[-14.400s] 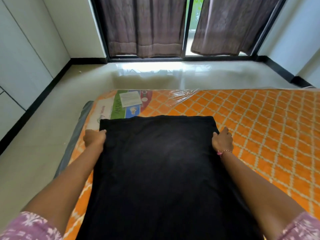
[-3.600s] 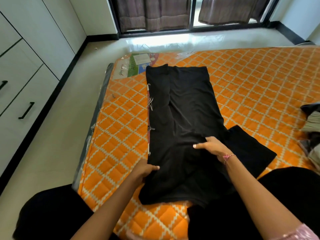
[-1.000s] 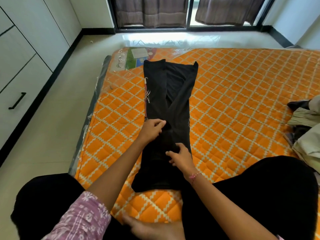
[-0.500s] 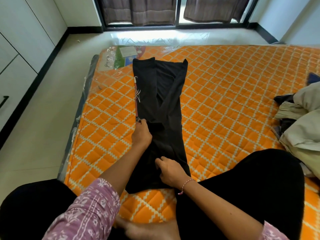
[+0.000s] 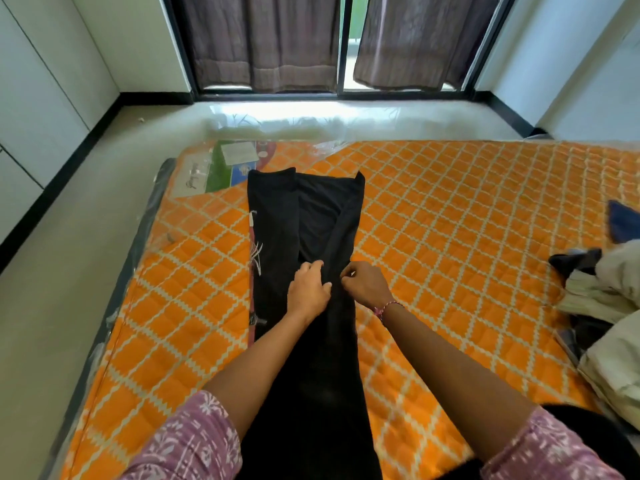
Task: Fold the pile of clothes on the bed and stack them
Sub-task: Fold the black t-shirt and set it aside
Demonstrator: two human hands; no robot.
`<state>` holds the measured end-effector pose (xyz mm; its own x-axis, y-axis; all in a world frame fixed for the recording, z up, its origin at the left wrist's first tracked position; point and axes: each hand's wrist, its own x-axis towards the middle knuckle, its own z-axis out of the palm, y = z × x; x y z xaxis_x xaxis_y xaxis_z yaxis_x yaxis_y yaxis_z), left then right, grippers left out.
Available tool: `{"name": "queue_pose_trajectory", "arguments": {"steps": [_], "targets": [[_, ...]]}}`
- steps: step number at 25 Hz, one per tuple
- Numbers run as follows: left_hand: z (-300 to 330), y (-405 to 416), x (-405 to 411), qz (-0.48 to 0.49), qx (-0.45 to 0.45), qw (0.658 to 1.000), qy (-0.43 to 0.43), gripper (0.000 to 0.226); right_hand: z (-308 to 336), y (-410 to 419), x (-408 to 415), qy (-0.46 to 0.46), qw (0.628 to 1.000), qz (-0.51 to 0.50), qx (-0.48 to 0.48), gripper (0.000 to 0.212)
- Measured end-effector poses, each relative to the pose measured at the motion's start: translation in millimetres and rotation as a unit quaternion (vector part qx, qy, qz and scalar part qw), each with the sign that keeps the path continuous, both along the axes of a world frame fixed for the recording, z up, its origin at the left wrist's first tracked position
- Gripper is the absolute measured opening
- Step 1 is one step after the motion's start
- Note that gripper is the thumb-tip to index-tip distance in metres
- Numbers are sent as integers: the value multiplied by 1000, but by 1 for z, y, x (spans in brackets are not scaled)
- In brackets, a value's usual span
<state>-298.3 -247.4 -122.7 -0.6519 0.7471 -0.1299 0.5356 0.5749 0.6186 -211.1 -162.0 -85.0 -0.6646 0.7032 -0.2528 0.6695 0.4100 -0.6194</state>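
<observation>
Head view: I see 2 hands meeting mid-length on the black garment [image 5: 322, 358], a long strip on the orange mattress [image 5: 467, 237]. Left hand [image 5: 309, 290] rests with loose fingers; right hand [image 5: 365, 285] pinches a fold. Unfolded clothes [image 5: 609, 306] lie far right.

Head cam, close, looks fwd/down across mattress [image 5: 450, 237] toward window [image 5: 343, 46].
</observation>
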Motion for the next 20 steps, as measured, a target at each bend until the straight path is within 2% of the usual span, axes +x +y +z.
{"name": "queue_pose_trajectory", "arguments": {"steps": [4, 9, 11, 13, 16, 18, 20], "targets": [[-7, 68, -41, 96, 1, 987, -129, 58, -11, 79, -54, 6, 998, -65, 23, 18], [-28, 145, -79, 92, 12, 956, -277, 58, -35, 153, -122, -8, 989, -129, 71, 22], [-37, 165, -92, 108, 31, 957, -269, 47, -43, 168, -147, -53, 981, -136, 127, 26], [-42, 177, -99, 106, 46, 968, -222, 27, -48, 179, -165, -81, 970, -150, 174, 24], [-44, 181, -99, 77, 51, 978, -185, 17, -50, 195, -177, -84, 967, -163, 178, 19], [-44, 181, -104, 71, 50, 967, -239, 23, -45, 199, -179, -26, 969, -190, 153, 25], [-37, 180, -110, 75, 75, 935, -340, 24, -33, 195, -186, 85, 967, -205, 128, 26]]}}
